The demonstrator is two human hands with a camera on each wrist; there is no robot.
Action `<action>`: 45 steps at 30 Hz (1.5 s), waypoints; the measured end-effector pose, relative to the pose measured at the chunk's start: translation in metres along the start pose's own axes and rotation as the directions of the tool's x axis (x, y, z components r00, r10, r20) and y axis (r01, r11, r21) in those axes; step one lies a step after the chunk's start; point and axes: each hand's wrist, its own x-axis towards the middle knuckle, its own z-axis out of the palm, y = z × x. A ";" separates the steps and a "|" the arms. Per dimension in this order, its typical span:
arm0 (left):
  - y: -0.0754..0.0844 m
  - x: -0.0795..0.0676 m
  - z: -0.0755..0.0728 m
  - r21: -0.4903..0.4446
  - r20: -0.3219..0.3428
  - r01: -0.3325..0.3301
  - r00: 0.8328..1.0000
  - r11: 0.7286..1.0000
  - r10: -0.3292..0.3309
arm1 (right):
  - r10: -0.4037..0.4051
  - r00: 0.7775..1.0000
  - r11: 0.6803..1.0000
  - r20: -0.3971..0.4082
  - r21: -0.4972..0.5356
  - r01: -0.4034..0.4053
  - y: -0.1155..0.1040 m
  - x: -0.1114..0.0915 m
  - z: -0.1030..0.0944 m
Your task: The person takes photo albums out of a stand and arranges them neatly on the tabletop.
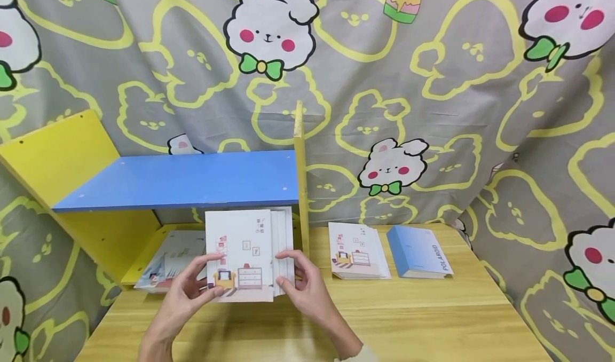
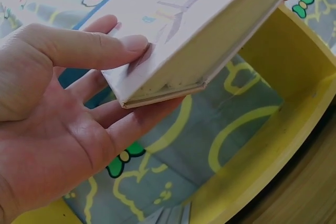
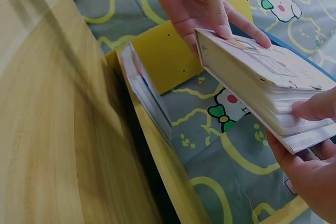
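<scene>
Both hands hold up a thick white book [image 1: 242, 252], its cover drawn with a yellow armchair and a chest of drawers, in front of the shelf's lower opening. My left hand [image 1: 184, 290] grips its left edge, thumb on the cover and fingers beneath, as the left wrist view also shows. On the opposite edge, my right hand [image 1: 307, 287] pinches the book, thumb against the page edges and fingers behind. In the right wrist view the pages [image 3: 286, 114] spread slightly near that thumb.
A yellow shelf unit with a blue board [image 1: 192, 178] stands on the wooden table [image 1: 408, 319]. Flat books [image 1: 178, 244] lie in its lower left. Right of the unit lie a similar white book [image 1: 355, 255] and a blue book [image 1: 418, 250]. Patterned cloth [image 1: 384, 111] hangs behind.
</scene>
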 end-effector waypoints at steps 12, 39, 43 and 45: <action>0.008 -0.003 -0.004 -0.061 0.075 -0.065 0.995 0.996 0.070 | -0.027 0.999 0.999 0.028 -0.026 0.027 -0.007 -0.005 -0.001; 0.023 0.005 0.016 -0.138 0.085 -0.230 0.966 0.963 0.243 | -0.159 0.987 0.980 0.017 -0.121 0.160 -0.032 -0.013 -0.020; 0.027 0.008 0.021 -0.145 0.087 -0.241 0.963 0.959 0.255 | -0.163 0.987 0.977 0.016 -0.136 0.163 -0.036 -0.014 -0.025; 0.028 0.010 0.023 -0.148 0.091 -0.244 0.962 0.958 0.259 | -0.163 0.987 0.977 0.014 -0.139 0.163 -0.039 -0.016 -0.028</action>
